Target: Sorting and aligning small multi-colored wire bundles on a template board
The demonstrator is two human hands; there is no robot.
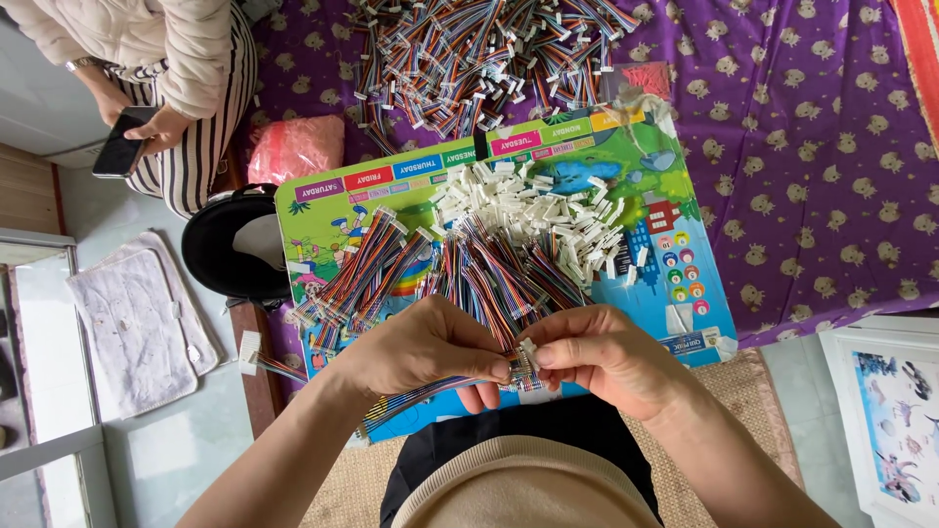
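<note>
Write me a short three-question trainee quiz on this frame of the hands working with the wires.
1. True or false: both hands meet on one bundle of coloured wires.
2. What lies heaped on the colourful board beyond the hands? A) white plastic connectors B) coins C) scissors
3. What does the other person at the top left hold?

Key
1. True: the left hand and right hand pinch the same wire bundle.
2. A: white connectors are heaped on the board.
3. A dark phone.
</note>
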